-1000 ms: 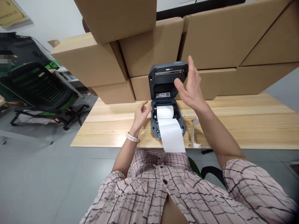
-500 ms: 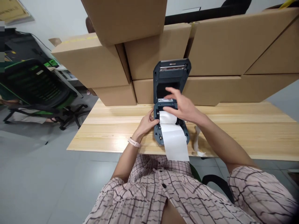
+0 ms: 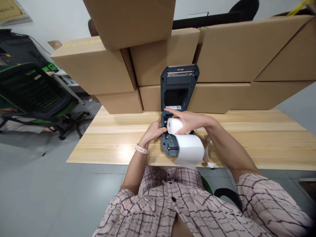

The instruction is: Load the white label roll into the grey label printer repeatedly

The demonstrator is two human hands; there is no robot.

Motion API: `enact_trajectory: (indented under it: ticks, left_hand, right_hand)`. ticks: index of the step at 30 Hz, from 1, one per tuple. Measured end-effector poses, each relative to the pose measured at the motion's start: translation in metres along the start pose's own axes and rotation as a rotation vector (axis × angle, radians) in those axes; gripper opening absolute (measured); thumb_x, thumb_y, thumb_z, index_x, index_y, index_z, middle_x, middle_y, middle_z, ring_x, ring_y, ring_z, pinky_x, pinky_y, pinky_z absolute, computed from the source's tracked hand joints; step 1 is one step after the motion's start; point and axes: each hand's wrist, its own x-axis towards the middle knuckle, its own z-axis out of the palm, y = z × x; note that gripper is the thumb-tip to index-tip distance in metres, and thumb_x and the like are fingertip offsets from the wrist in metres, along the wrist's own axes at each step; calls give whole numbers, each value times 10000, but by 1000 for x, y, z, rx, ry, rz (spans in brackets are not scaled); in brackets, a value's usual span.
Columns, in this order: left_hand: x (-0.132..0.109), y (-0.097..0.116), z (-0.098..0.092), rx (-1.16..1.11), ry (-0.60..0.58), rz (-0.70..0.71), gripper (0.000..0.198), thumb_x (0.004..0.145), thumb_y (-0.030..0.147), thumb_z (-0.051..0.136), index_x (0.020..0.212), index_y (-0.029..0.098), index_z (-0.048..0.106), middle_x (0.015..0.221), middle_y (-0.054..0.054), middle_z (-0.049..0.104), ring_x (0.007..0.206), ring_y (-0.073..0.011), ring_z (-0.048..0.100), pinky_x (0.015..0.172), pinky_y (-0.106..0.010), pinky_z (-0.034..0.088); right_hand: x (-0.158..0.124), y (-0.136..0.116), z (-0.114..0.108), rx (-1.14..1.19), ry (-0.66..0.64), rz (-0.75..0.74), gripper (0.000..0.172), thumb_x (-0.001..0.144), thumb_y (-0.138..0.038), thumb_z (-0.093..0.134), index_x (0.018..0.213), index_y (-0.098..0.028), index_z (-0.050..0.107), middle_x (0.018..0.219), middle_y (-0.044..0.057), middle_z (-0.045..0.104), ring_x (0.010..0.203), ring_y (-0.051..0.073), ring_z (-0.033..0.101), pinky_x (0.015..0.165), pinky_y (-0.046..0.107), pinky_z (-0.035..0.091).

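A dark grey label printer (image 3: 170, 144) stands on the wooden table (image 3: 259, 138) with its lid (image 3: 178, 84) swung up and open. My right hand (image 3: 191, 121) is closed round a white paper roll (image 3: 173, 125), held just above the printer's bay. A loose white sheet of the roll (image 3: 189, 149) curls down over the printer's front. My left hand (image 3: 154, 130) presses against the printer's left side, fingers bent on its edge. A pale watch (image 3: 142, 149) is on that wrist.
Large cardboard boxes (image 3: 229, 49) are stacked along the table's far edge, right behind the printer. A white paper strip (image 3: 208, 158) lies to the right of the printer. A black and green office chair (image 3: 37, 95) stands on the grey floor at the left.
My right hand came down from the raised lid into the printer's bay, gripped the paper roll and lifted it. My left hand moved onto the printer's side. The paper tail shifted right and curled.
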Motion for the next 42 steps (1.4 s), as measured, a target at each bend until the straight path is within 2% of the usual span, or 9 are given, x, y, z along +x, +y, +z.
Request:
enact_trajectory:
  ticks: [4, 9, 13, 20, 26, 29, 36, 39, 42]
  left_hand:
    - [-1, 0, 0, -3, 17, 13, 718, 779, 214, 581, 1493, 153, 548, 460, 82, 555, 397, -167, 505, 485, -252, 382]
    - [0, -4, 1, -22, 24, 18, 732, 773, 202, 589, 1502, 142, 554, 452, 88, 538, 388, -157, 485, 484, -249, 358]
    - [3, -9, 3, -49, 35, 35, 729, 762, 209, 600, 1488, 147, 574, 468, 82, 549, 388, -151, 484, 456, -245, 330]
    - [4, -14, 6, -124, 37, 3, 864, 756, 221, 602, 1600, 114, 451, 444, 88, 543, 373, -152, 466, 432, -235, 333]
    - [2, -11, 5, -129, 26, 39, 800, 745, 227, 587, 1533, 101, 525, 453, 84, 537, 382, -135, 459, 429, -221, 312]
    - [1, -10, 5, -133, 41, 37, 808, 736, 227, 589, 1528, 85, 523, 446, 90, 511, 380, -127, 443, 431, -218, 300]
    - [1, -9, 7, -144, 44, 32, 883, 722, 239, 578, 1578, 59, 460, 446, 102, 492, 383, -126, 423, 415, -213, 295]
    - [0, -10, 7, -154, 50, 35, 900, 723, 236, 572, 1596, 62, 441, 448, 110, 480, 391, -120, 419, 421, -209, 298]
    - [-1, -10, 7, -149, 44, 20, 874, 729, 236, 567, 1583, 81, 468, 458, 111, 484, 396, -113, 415, 431, -207, 295]
  right_hand:
    - [-54, 5, -34, 150, 244, -138, 1225, 735, -527, 856, 1733, -282, 192, 1438, 116, 662, 1260, 341, 681, 1094, 487, 556]
    - [-88, 37, -51, 172, 511, 109, 1254, 694, -518, 883, 1729, -263, 223, 1367, 167, 672, 1210, 359, 688, 1030, 499, 572]
    - [-70, 82, -35, 188, 551, 320, 1242, 667, -465, 886, 1713, -210, 266, 1401, 194, 658, 1185, 377, 706, 1041, 563, 570]
    - [-27, 123, 7, 273, 483, 271, 1139, 626, -369, 867, 1641, -153, 396, 1648, 222, 494, 1487, 416, 527, 1264, 607, 376]
    - [-69, 133, 25, 469, 652, 319, 1028, 784, -537, 795, 1656, -236, 341, 1543, 190, 622, 1430, 339, 614, 1210, 592, 475]
    - [-121, 127, 41, 666, 817, 407, 818, 819, -496, 801, 1552, -317, 487, 1418, 142, 721, 1350, 326, 682, 1194, 619, 493]
    - [-155, 76, 99, 978, 579, 457, 614, 745, -455, 923, 1291, -297, 690, 1354, 105, 749, 1125, 280, 758, 1037, 535, 606]
    - [-150, 63, 95, 970, 617, 422, 492, 731, -530, 921, 1083, -240, 735, 1062, 91, 800, 937, 263, 764, 910, 489, 638]
    - [-151, 41, 65, 844, 513, 154, 516, 776, -625, 860, 1124, -258, 756, 947, 69, 783, 853, 259, 743, 762, 426, 623]
